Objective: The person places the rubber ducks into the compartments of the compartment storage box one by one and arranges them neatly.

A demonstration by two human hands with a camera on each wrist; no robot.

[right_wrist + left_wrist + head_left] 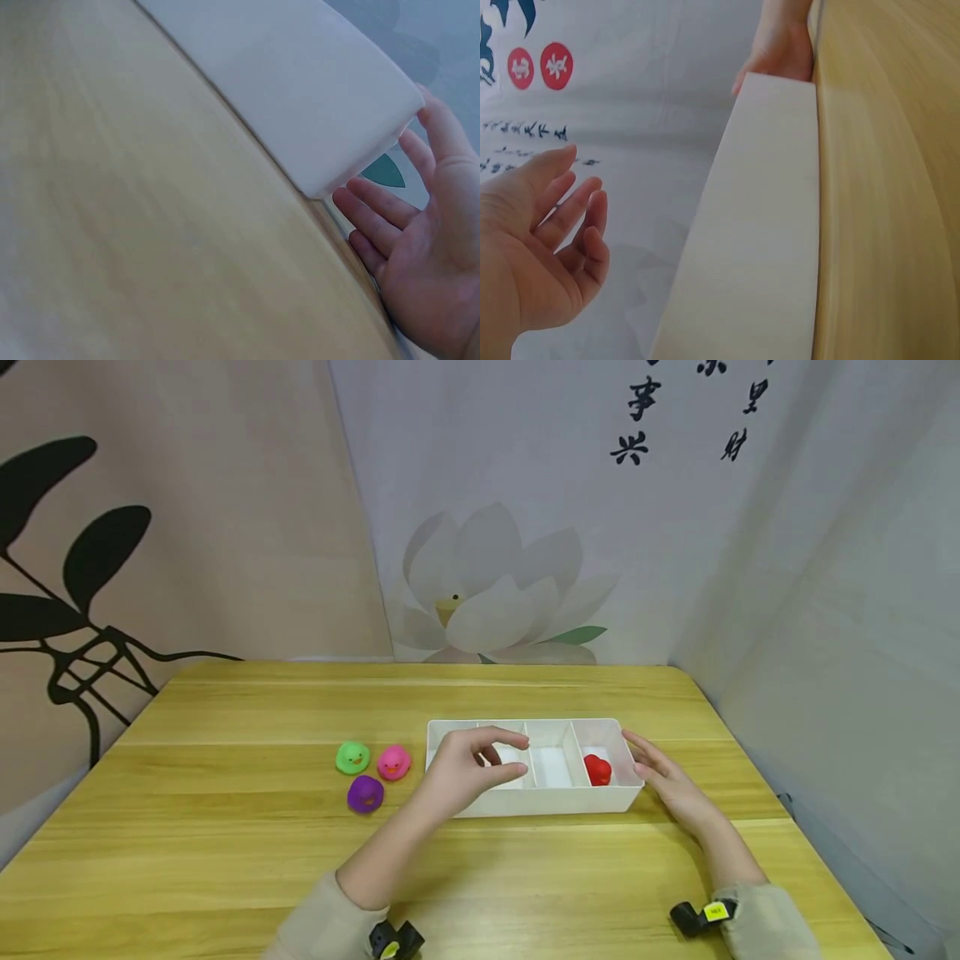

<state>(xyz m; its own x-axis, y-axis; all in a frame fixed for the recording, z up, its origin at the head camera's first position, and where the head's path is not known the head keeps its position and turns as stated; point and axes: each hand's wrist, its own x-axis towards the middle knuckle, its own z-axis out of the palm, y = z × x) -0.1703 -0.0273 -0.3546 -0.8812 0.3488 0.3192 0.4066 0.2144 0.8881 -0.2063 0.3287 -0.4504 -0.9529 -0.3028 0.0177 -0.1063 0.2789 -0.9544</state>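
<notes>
A white divided tray (551,802) lies on the wooden table (225,860). One red toy duck (597,769) sits in its rightmost compartment. My left hand (480,764) hovers over the tray's left part with its fingers loosely bent and nothing in it; the left wrist view shows the left hand (551,240) with its palm bare beside the tray wall (757,225). My right hand (658,770) lies flat with straight fingers against the tray's right end; in the right wrist view the right hand (420,259) touches the tray corner (360,142).
Left of the tray stand three toy ducks close together: green (352,757), pink (393,762) and purple (365,794). Printed cloth walls close in the table at the back and right. Bare wood stretches along the front and left.
</notes>
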